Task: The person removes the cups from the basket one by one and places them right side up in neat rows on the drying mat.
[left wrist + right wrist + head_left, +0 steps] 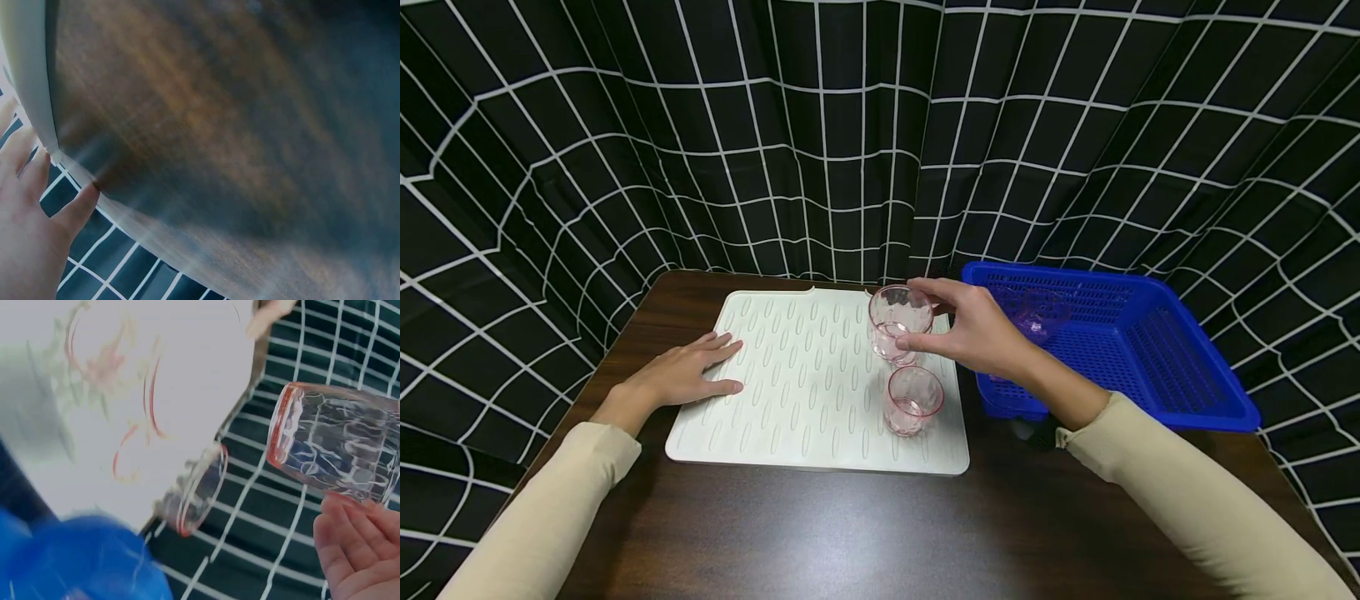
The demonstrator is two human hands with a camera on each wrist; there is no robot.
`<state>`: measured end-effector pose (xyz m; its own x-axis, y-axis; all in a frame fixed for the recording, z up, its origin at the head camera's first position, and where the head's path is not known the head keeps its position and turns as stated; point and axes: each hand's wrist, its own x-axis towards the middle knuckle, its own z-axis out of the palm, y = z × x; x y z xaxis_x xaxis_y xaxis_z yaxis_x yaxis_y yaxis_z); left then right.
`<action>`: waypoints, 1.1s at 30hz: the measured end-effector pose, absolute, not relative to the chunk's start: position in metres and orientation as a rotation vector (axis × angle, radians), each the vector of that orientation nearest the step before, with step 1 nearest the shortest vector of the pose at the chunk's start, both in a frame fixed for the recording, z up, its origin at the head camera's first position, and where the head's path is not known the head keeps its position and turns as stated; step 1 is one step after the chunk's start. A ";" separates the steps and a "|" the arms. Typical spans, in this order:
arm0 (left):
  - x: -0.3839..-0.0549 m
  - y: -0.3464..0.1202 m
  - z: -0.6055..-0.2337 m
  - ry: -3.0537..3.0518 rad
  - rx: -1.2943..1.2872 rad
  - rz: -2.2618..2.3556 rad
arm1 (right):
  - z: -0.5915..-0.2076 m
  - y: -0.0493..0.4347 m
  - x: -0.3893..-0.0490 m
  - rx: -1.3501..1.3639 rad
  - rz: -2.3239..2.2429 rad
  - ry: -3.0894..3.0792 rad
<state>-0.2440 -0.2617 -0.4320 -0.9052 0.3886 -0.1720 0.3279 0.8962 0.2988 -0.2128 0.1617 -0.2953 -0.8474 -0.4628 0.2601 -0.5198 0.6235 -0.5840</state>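
Head view: right hand [973, 327] grips a glass [891, 321], well apart from the left hand [679, 375] (fingers spread on the mat [797, 408]).

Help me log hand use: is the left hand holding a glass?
No, the left hand rests on the edge of the white mat, holding nothing.
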 end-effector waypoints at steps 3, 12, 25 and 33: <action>-0.244 -0.261 -0.432 2.835 0.543 0.385 | -0.302 0.148 -0.210 0.888 1.045 -2.754; -0.245 -0.261 -0.434 2.846 0.561 0.374 | -0.324 0.118 -0.202 1.010 0.946 -2.859; -0.245 -0.263 -0.434 2.851 0.563 0.372 | -0.347 0.098 -0.199 1.170 0.810 -2.918; -0.245 -0.261 -0.434 2.852 0.571 0.379 | -0.355 0.095 -0.201 1.172 0.784 -2.958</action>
